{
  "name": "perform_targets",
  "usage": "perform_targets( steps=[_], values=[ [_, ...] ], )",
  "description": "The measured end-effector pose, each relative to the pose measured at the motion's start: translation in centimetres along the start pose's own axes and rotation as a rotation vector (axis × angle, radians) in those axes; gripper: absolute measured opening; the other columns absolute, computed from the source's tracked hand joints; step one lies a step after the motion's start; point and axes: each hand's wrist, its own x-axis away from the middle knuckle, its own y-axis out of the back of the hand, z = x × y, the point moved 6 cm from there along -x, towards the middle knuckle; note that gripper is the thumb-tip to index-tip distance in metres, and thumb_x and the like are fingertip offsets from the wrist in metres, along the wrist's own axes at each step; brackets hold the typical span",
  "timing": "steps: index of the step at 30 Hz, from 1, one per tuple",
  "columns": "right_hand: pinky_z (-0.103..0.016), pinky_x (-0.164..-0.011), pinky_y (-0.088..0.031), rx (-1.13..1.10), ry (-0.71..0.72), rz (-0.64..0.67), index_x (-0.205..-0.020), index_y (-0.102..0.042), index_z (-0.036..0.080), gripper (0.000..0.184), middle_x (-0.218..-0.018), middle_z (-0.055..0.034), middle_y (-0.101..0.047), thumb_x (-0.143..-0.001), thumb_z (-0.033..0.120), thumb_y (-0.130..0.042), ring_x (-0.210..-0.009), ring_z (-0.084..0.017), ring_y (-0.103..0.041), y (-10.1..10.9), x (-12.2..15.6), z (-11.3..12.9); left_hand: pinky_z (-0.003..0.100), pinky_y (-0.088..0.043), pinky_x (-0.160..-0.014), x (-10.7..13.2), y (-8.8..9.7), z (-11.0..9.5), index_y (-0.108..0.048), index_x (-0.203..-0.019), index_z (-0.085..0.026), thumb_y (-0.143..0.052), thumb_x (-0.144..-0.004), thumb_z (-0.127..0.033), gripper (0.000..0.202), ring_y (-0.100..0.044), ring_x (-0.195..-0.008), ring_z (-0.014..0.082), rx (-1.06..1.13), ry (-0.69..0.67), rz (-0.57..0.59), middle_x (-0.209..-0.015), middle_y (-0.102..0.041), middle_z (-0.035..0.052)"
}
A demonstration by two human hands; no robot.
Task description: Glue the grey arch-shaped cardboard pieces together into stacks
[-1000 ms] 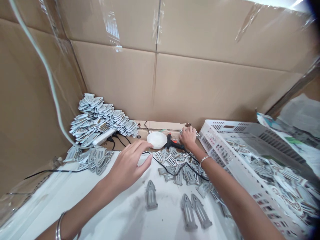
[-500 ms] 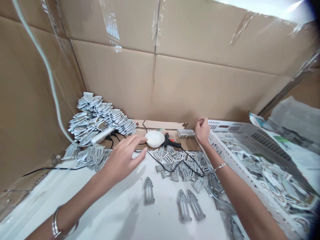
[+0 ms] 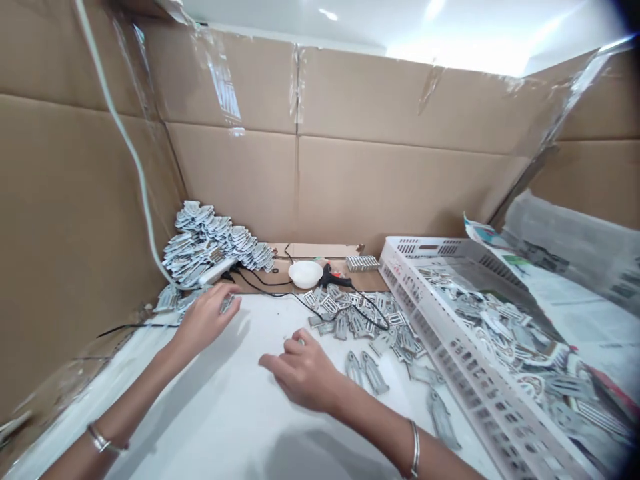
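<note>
My left hand (image 3: 207,317) is at the left over some flat grey arch-shaped pieces, thumb and fingers apart. A grey piece (image 3: 228,303) shows in the gap between thumb and fingers; I see no firm grip on it. My right hand (image 3: 305,373) is above the middle of the white tabletop (image 3: 220,413), fingers curled in and thumb pointing left. Something small glints between its fingers, too small to name. Just right of this hand, two grey arch-shaped pieces (image 3: 374,373) lie side by side. Whatever is directly beneath the right hand is hidden.
A white bowl (image 3: 305,274) and a black glue gun (image 3: 336,277) sit at the back, its cable crossing loose pieces (image 3: 357,323). Stacked pieces (image 3: 200,243) fill the left corner. A white perforated basket (image 3: 440,340) of pieces stands right. Cardboard walls (image 3: 350,193) enclose the table.
My right hand has come from the back by the basket to the front middle. My left hand has moved left, away from the bowl. The single grey piece in the middle is out of sight.
</note>
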Motion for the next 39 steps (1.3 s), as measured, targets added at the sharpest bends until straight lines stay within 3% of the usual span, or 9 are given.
perform_targets(
  steps=[3, 7, 15, 20, 25, 31, 36, 39],
  values=[
    [-0.032, -0.070, -0.031, -0.062, -0.010, 0.086, -0.101, -0.062, 0.016, 0.024, -0.056, 0.0007, -0.055, -0.087, 0.007, -0.045, -0.066, -0.017, -0.050, -1.0, 1.3, 2.2, 0.039, -0.046, -0.095, 1.2, -0.1, 3.0, -0.061, -0.106, -0.019, -0.038, -0.091, -0.032, 0.031, -0.062, -0.107, 0.0274, -0.028, 0.040, -0.041, -0.111, -0.069, 0.0096],
    [-0.031, -0.072, -0.032, -0.141, -0.088, 0.173, -0.100, -0.063, 0.017, 0.023, -0.061, -0.0010, -0.059, -0.088, 0.009, -0.045, -0.066, -0.017, -0.052, -2.0, 2.9, 2.3, 0.041, -0.045, -0.098, 2.6, -0.2, 6.2, -0.063, -0.102, -0.017, -0.037, -0.084, -0.023, 0.033, -0.061, -0.108, 0.0284, -0.070, 0.094, -0.113, -0.108, -0.070, 0.0108],
    [-0.030, -0.070, -0.034, -0.265, -0.229, 0.254, -0.101, -0.066, 0.020, 0.023, -0.067, -0.0020, -0.064, -0.090, 0.013, -0.047, -0.066, -0.017, -0.055, -3.8, 5.2, 1.9, 0.042, -0.042, -0.103, 2.5, 0.1, 9.2, -0.061, -0.120, -0.012, -0.038, -0.088, -0.031, 0.044, -0.058, -0.113, 0.0318, -0.328, 0.298, -0.070, -0.119, -0.065, 0.0156],
    [-0.030, -0.071, -0.036, -0.269, -0.233, 0.330, -0.103, -0.067, 0.021, 0.025, -0.071, -0.0032, -0.067, -0.089, 0.013, -0.048, -0.069, -0.017, -0.059, -4.0, 5.7, 1.8, 0.040, -0.043, -0.101, 0.7, 0.1, 8.6, -0.063, -0.117, -0.016, -0.037, -0.091, -0.037, 0.042, -0.058, -0.114, 0.0309, -0.388, 0.319, -0.001, -0.119, -0.065, 0.0142],
    [-0.031, -0.070, -0.037, -0.276, -0.195, 0.416, -0.106, -0.065, 0.021, 0.026, -0.074, -0.0029, -0.071, -0.089, 0.013, -0.047, -0.072, -0.018, -0.061, -4.4, 5.8, 2.3, 0.051, -0.040, -0.097, -1.1, -1.1, 6.8, -0.066, -0.112, -0.011, -0.050, -0.084, -0.054, 0.054, -0.051, -0.120, 0.0424, -0.546, 0.393, 0.077, -0.121, -0.061, 0.0243],
    [-0.030, -0.068, -0.037, -0.261, -0.201, 0.455, -0.105, -0.066, 0.021, 0.026, -0.076, -0.0037, -0.071, -0.089, 0.013, -0.048, -0.072, -0.018, -0.062, -4.5, 5.9, 2.4, 0.051, -0.038, -0.094, -3.1, -1.8, 5.3, -0.068, -0.110, -0.008, -0.061, -0.075, -0.047, 0.052, -0.050, -0.121, 0.0446, -0.606, 0.455, 0.171, -0.123, -0.062, 0.0270],
    [-0.029, -0.067, -0.038, -0.277, -0.242, 0.472, -0.108, -0.067, 0.022, 0.027, -0.080, -0.0042, -0.072, -0.089, 0.014, -0.049, -0.074, -0.018, -0.064, -4.2, 5.8, 2.0, 0.051, -0.038, -0.095, -3.5, -1.1, 4.9, -0.072, -0.100, -0.005, -0.060, -0.075, -0.049, 0.053, -0.048, -0.122, 0.0467, -0.612, 0.454, 0.200, -0.119, -0.063, 0.0306],
    [-0.028, -0.067, -0.039, -0.291, -0.251, 0.488, -0.110, -0.067, 0.022, 0.029, -0.081, -0.0045, -0.073, -0.089, 0.015, -0.049, -0.075, -0.018, -0.064, -4.4, 5.9, 2.1, 0.050, -0.040, -0.094, -3.2, -0.3, 4.1, -0.073, -0.097, -0.007, -0.055, -0.077, -0.055, 0.055, -0.049, -0.122, 0.0460, -0.603, 0.438, 0.211, -0.116, -0.065, 0.0284]
  ],
)
